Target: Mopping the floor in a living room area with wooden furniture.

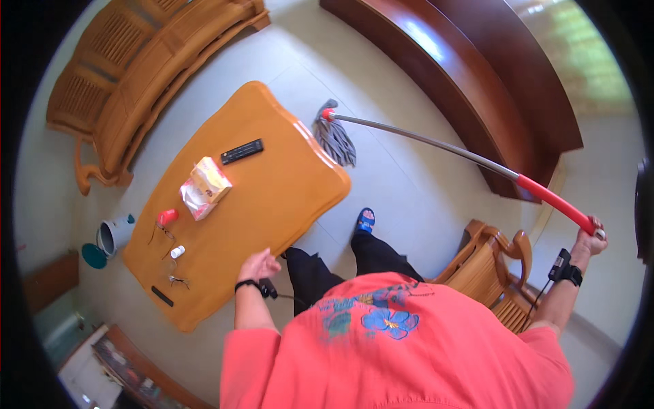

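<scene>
My right hand (594,238) is wrapped round the red grip of a mop (436,144), close to the handle's end. The metal pole slants away to the left. Its grey strands (334,140) rest on the tiled floor, beside the far right edge of a wooden table (272,198). My left hand (259,266) hovers by the table's near edge, fingers loosely apart and holding nothing. On the tabletop lie a black remote control (242,151), a tissue pack (204,187), a red object (167,217) and a small white bottle (178,251).
A wooden bench (143,75) stands at the far left. Along the far right runs a dark red-brown cabinet (463,75). Beside my right arm is a wooden chair (487,273). A white bin (114,235) with a green lid sits left of the table.
</scene>
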Available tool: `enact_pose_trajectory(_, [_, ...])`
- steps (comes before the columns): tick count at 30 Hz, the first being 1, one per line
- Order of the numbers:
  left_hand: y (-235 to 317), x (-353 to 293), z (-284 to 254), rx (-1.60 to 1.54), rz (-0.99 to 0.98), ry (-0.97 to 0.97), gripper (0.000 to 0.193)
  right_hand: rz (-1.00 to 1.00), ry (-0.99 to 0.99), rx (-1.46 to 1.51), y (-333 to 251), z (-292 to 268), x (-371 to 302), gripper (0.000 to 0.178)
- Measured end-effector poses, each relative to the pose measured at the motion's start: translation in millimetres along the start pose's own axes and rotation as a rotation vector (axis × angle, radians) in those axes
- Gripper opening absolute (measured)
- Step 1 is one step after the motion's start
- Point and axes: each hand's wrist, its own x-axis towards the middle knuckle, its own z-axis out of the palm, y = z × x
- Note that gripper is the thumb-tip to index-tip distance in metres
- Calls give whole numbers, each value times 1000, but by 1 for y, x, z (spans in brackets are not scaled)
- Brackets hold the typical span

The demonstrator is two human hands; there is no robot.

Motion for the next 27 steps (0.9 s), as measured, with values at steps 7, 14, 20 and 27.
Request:
enact_pose_trajectory(7, [158, 66, 276, 1003, 779, 95, 33, 209, 105, 46, 7, -101, -75, 23])
enact_pose_trajectory(14, [109, 87, 524, 1543, 1113, -251, 68, 418, 82, -64, -21, -143, -186, 17])
enact_pose_trajectory(20, [22, 65, 588, 1892, 948, -416, 57, 443, 104, -124, -20, -118, -251, 20])
enact_pose_trajectory(27, [72, 134, 552, 1930, 1078, -172, 39, 436, 94, -252, 53, -69, -258, 32])
